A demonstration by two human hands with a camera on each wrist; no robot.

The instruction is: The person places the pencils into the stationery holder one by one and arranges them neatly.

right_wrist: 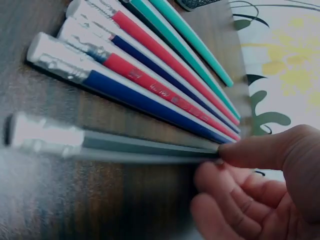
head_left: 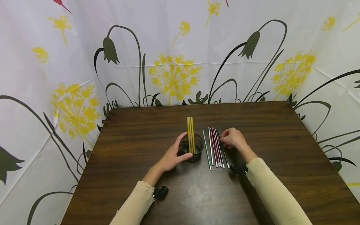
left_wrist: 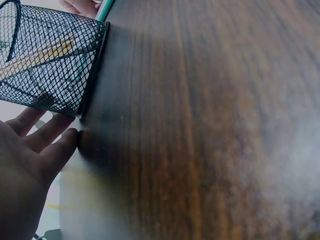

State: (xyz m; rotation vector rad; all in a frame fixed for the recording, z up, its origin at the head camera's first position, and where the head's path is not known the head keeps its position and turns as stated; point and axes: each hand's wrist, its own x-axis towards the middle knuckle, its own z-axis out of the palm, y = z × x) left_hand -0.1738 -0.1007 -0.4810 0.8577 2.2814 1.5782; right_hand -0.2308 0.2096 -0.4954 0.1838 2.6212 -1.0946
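Note:
A black mesh pencil cup stands upright on the table, with several yellow-striped pencils leaning in it. My left hand holds the cup from its left side, thumb at the near rim and fingers along the wall. To the right, my right hand pinches a dark grey pencil between thumb and forefinger near its far end. The white eraser end of this pencil points toward me. Beside it lie red pencils, blue pencils and green pencils in a loose row.
The pencil row lies between the cup and my right hand, with one green pencil nearest the cup. The brown wood-grain table ends at a white floral curtain behind. Black bands sit on both wrists.

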